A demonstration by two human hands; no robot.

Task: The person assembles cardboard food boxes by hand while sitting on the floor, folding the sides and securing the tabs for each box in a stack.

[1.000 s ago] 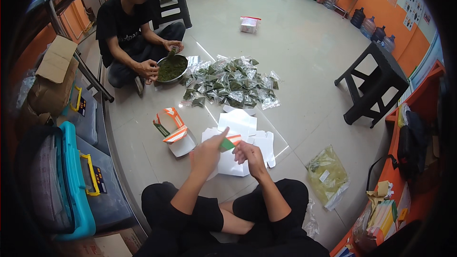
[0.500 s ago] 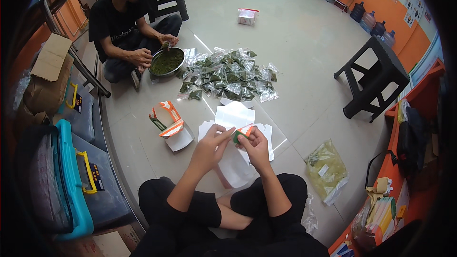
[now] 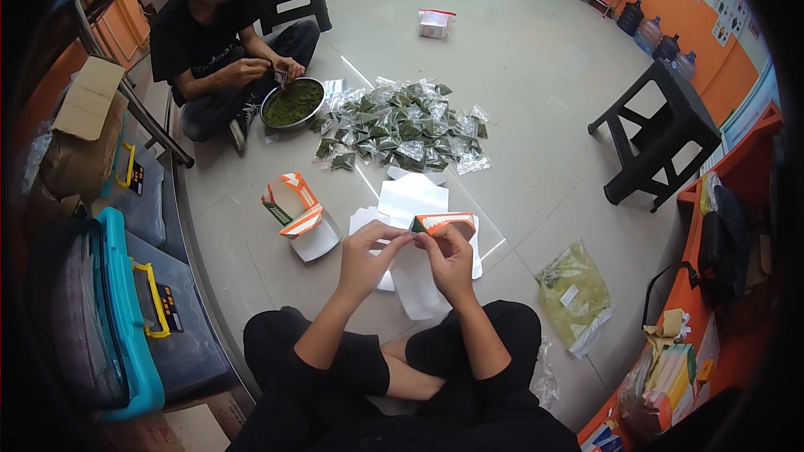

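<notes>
A partly folded paper carton (image 3: 421, 285) is between my hands, above my crossed legs. Orange, white and green print shows on its upper side, and a plain white panel hangs down. My right hand (image 3: 450, 266) grips its printed part. Thumb and fingers of my left hand (image 3: 366, 261) pinch at the green corner, close to the right fingertips; the exact contact is partly hidden. Under and beyond the hands, flat white carton blanks (image 3: 413, 197) lie on the floor. To their left stands another orange-and-green carton (image 3: 293, 208), folded into an open frame with a white flap.
Small clear packets with green triangular contents (image 3: 402, 130) form a pile ahead. Beyond it on the left, another person (image 3: 213, 50) works over a metal bowl (image 3: 293, 105) of green matter. At right are a yellowish plastic bag (image 3: 575, 297) and a black stool (image 3: 657, 134); storage boxes (image 3: 180, 310) line the left.
The carton has turned, so more of its orange-and-white side shows and its white panel hangs lower. My left fingers have come from apart to a pinch at its corner.
</notes>
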